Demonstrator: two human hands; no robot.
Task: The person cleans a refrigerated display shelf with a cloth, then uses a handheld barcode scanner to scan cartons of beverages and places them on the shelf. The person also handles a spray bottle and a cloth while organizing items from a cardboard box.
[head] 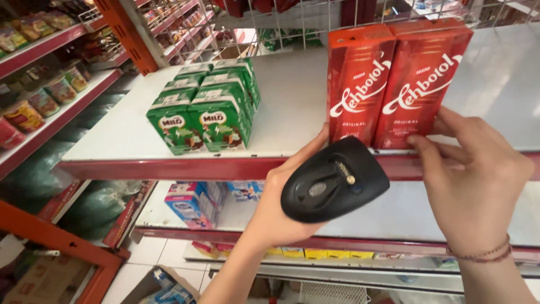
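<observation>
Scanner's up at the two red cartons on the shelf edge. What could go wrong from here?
The red cartons stand upright at the shelf lip; the right hand touching one could tip it off. The left hand holds the black scanner close against them, so a nudge might topple both.

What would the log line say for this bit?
left hand: holds black scanner | right hand: touches red cartons | green cartons: on shelf
</observation>
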